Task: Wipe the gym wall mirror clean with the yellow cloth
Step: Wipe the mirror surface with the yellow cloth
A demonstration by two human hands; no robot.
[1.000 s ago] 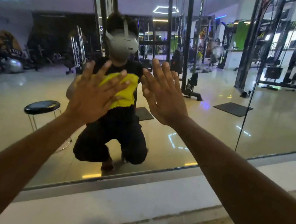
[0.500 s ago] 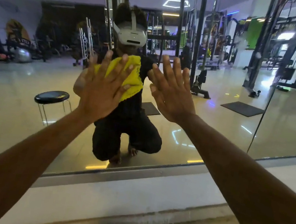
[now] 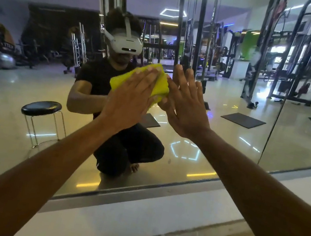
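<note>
The gym wall mirror (image 3: 228,141) fills the view ahead and reaches down to a metal strip near the floor. My left hand (image 3: 131,97) lies flat with straight fingers on the yellow cloth (image 3: 161,86), pressing it against the glass at chest height. Much of the cloth is hidden under that hand. Just to its right, my right hand (image 3: 185,106) rests flat on the bare glass, fingers spread and holding nothing. The two hands nearly touch. My reflection crouches behind them in the mirror.
A pale raised ledge (image 3: 135,216) runs along the mirror's foot. A vertical seam (image 3: 270,136) splits the mirror at the right. Reflected in the glass are a black stool (image 3: 41,108), black floor mats and gym machines.
My left hand has slid the yellow cloth to the right along the glass, closing on my right hand. The right hand has stayed flat in about the same spot.
</note>
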